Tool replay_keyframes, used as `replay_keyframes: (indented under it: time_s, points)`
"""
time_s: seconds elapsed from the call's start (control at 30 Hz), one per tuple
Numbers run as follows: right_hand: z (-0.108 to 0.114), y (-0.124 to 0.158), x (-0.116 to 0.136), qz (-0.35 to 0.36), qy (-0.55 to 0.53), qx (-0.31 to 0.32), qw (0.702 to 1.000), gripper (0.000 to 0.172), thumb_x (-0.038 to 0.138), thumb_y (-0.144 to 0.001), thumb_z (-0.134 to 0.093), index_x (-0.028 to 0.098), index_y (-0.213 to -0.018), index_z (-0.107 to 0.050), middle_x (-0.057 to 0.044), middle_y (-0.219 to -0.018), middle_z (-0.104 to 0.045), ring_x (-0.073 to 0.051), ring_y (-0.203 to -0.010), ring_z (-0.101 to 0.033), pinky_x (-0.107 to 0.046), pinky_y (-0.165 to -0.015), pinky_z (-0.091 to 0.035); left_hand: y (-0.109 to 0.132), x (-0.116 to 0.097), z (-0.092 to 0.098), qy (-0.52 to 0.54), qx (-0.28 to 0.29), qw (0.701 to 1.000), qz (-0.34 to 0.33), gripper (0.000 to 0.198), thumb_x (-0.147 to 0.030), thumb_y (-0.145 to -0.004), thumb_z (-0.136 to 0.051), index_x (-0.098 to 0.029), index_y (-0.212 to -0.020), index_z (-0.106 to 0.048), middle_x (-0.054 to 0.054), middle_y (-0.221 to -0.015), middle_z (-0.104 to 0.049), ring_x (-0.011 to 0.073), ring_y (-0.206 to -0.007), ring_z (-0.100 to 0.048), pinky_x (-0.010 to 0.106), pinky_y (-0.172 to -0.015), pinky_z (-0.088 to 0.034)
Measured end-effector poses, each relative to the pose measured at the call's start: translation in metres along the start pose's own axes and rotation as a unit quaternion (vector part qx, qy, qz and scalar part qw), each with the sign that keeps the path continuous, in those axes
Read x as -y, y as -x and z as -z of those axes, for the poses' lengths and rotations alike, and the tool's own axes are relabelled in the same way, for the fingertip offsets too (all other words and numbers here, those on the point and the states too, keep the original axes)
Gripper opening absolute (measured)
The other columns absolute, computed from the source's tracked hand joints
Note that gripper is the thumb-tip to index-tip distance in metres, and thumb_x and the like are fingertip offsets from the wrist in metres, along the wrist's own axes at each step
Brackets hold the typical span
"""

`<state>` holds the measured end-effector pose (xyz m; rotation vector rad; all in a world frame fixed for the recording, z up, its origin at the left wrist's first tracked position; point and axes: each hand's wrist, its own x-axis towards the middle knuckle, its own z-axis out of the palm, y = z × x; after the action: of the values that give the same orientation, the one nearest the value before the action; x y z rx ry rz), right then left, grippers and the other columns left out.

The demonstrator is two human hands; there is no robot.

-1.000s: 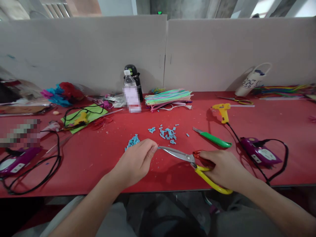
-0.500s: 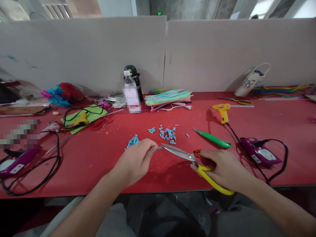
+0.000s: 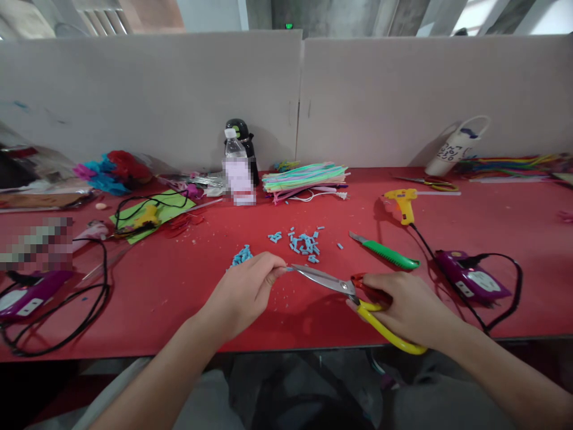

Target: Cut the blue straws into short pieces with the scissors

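Observation:
Between the thumb and forefinger of my left hand (image 3: 246, 289) is pinched a small blue piece (image 3: 289, 269), its end poking out to the right. My right hand (image 3: 405, 304) grips scissors (image 3: 324, 279) with one red and one yellow handle loop. The blade tips reach the blue piece just right of my left fingertips. Beyond them lie small cut blue pieces (image 3: 305, 243) in a loose group. Another blue heap (image 3: 242, 255) is partly hidden behind my left hand. To the right rests a green utility knife (image 3: 390, 253) with its blade out.
A yellow glue gun (image 3: 405, 204) stands at right, its cord near a purple power strip (image 3: 472, 276). Pastel pipe cleaners (image 3: 307, 178), a plastic bottle (image 3: 239, 173) and a white tumbler (image 3: 450, 152) line the back. At left are black cables (image 3: 106, 280) and green paper (image 3: 176, 204).
The scissor blades have shifted very slightly and now meet the blue piece at my left fingertips. Both hands stay almost where they were.

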<state>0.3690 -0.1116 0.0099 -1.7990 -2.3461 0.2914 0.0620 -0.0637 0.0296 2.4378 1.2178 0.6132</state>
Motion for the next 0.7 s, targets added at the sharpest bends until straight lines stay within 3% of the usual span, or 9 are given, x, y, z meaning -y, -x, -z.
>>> replay_keyframes:
  time_s: [0.3,0.53,0.7]
  points:
    - [-0.0023,0.001,-0.0008,0.006,0.004,0.001,1.0,0.023,0.038,-0.08,-0.062,0.023,-0.066,-0.051,0.0,-0.058,-0.058,-0.014,-0.05,-0.049,-0.027,-0.052,-0.023,-0.0007,-0.0025,0.0007,-0.003,-0.002,1.0,-0.001,0.018,-0.029,-0.104,-0.039,-0.022,-0.099,-0.055,-0.001,-0.086,-0.064,0.0148,-0.075,-0.058,0.027,-0.067,-0.04]
    - [-0.0033,-0.0001,-0.0017,0.006,-0.003,0.001,1.0,0.031,0.048,-0.085,-0.059,0.022,-0.068,-0.054,-0.001,-0.06,-0.061,-0.014,-0.051,-0.05,-0.027,-0.052,-0.024,-0.0007,-0.0047,0.0008,0.003,0.002,1.0,0.011,0.021,-0.031,-0.104,-0.038,-0.021,-0.098,-0.056,0.0,-0.086,-0.065,0.0152,-0.076,-0.059,0.028,-0.068,-0.042]
    - [-0.0031,-0.0004,-0.0022,0.003,-0.005,-0.004,1.0,0.026,0.042,-0.082,-0.062,0.022,-0.067,-0.054,-0.002,-0.06,-0.062,-0.015,-0.052,-0.052,-0.027,-0.052,-0.024,-0.0011,-0.0065,0.0023,0.006,0.004,1.0,0.01,0.022,-0.031,-0.104,-0.037,-0.021,-0.097,-0.055,0.001,-0.085,-0.065,0.0156,-0.075,-0.059,0.028,-0.068,-0.042]
